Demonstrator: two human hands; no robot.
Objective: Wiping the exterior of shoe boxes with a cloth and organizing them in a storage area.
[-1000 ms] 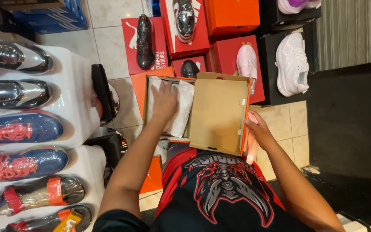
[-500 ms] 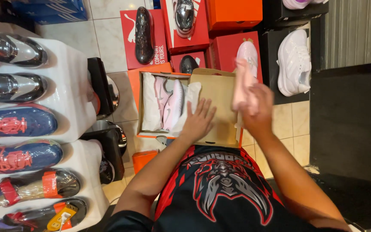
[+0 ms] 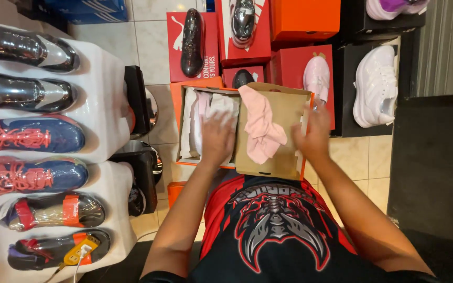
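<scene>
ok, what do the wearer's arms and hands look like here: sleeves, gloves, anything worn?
Both arms are bare from the shoulder down: no sleeves in view. The left hand and right hand wear no gloves; no rings, watch or wristbands show. The top is black with red panels and a grey-and-red skull-like graphic on the chest.

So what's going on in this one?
A person in a red and black shirt has an open orange shoe box in front of them. The left hand presses on the white wrapping paper inside; the right hand is at the edge of the lid, where a pink cloth lies.
</scene>
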